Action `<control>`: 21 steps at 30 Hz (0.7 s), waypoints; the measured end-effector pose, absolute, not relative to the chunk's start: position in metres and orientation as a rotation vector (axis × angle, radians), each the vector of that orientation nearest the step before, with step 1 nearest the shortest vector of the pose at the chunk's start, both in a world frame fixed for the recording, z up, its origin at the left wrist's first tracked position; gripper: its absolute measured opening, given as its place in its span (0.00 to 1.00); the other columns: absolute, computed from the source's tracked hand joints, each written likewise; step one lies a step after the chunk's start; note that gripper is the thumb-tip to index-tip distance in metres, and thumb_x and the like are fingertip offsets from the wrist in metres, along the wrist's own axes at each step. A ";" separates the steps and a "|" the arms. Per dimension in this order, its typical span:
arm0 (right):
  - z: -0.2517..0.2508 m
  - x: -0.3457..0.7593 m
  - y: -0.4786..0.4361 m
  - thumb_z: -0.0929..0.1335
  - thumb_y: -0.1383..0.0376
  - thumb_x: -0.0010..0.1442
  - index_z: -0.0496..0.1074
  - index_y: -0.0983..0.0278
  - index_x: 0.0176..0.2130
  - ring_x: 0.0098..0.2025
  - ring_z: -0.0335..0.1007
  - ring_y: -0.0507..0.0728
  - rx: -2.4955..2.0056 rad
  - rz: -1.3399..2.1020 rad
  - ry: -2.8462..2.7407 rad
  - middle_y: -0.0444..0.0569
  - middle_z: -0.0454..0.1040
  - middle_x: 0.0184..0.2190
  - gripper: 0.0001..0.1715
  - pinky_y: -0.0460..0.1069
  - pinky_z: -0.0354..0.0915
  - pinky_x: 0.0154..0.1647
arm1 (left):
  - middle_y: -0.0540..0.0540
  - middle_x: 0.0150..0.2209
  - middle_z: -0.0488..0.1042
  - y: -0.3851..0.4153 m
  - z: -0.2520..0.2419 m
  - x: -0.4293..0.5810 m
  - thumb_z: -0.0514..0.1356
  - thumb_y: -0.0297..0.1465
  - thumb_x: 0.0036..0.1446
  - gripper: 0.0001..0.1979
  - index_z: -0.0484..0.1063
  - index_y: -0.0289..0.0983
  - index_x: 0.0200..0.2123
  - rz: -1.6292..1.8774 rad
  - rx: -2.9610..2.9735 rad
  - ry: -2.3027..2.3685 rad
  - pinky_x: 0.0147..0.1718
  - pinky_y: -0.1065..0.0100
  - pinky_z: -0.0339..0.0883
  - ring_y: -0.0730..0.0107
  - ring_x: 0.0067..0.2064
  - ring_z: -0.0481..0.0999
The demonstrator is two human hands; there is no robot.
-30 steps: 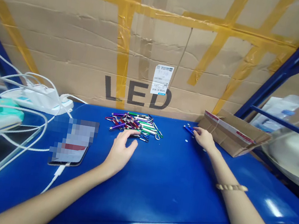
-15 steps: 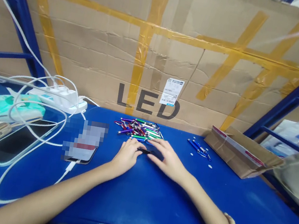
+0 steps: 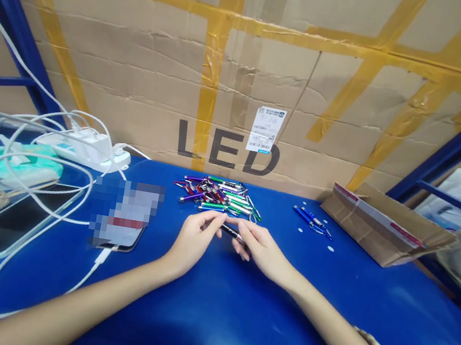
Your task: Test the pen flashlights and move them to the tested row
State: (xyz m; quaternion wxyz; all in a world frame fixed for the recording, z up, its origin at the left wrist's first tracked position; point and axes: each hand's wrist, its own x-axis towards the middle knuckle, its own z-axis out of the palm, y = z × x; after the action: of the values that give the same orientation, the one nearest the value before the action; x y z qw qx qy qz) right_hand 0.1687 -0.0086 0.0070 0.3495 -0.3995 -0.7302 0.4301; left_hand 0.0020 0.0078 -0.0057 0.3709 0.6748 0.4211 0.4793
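A slim black keychain flashlight (image 3: 230,231) is held level between my two hands, above the blue tabletop. My left hand (image 3: 198,237) is closed, with thumb and fingertips pinching its left end. The other end is gripped by my right hand (image 3: 260,247), thumb on top and fingers curled below, which hides part of it. Just beyond my fingers lies a pile of similar flashlights (image 3: 226,196) in green, purple, red and blue, many with carabiner clips. Two blue flashlights (image 3: 310,218) with clips lie apart, to the right of the pile.
An open cardboard tray (image 3: 382,231) stands at right, with small pale discs (image 3: 330,249) near it. On the left are a phone (image 3: 129,218) on a charging cable, another phone (image 3: 7,225), a power strip (image 3: 85,152) and a tissue pack (image 3: 24,166). A large carton (image 3: 140,76) walls the back.
The black flashlight has come up from near the table and shows more clearly. My right fingers have closed around its right end. The view has tilted slightly.
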 end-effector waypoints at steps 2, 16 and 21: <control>0.008 0.167 -0.011 0.57 0.51 0.68 0.71 0.71 0.51 0.21 0.56 0.48 -1.023 1.149 -1.900 0.41 0.63 0.23 0.30 0.45 0.59 0.25 | 0.47 0.27 0.77 0.007 -0.006 0.002 0.55 0.37 0.59 0.15 0.79 0.36 0.33 1.255 1.723 1.086 0.31 0.67 0.68 0.67 0.29 0.74; 0.006 0.168 -0.017 0.59 0.60 0.67 0.67 0.63 0.58 0.59 0.65 0.60 -1.097 0.698 -2.090 0.54 0.70 0.57 0.23 0.59 0.59 0.61 | 0.44 0.48 0.75 0.003 -0.002 -0.006 0.50 0.39 0.62 0.17 0.75 0.40 0.44 1.393 1.887 0.859 0.54 0.57 0.59 0.57 0.53 0.68; 0.007 0.164 -0.024 0.57 0.62 0.69 0.63 0.66 0.60 0.58 0.66 0.59 -1.087 0.655 -2.219 0.57 0.68 0.58 0.23 0.59 0.61 0.60 | 0.42 0.61 0.66 0.002 0.001 -0.011 0.45 0.41 0.59 0.27 0.67 0.37 0.56 1.493 1.758 0.484 0.58 0.55 0.51 0.51 0.64 0.58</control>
State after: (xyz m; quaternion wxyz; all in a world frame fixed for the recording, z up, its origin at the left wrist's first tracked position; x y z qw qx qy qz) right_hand 0.1643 -0.0241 0.0066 0.2886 -0.4070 -0.8313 0.2452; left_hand -0.0113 0.0021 0.0005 0.3825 0.6893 0.1897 0.5853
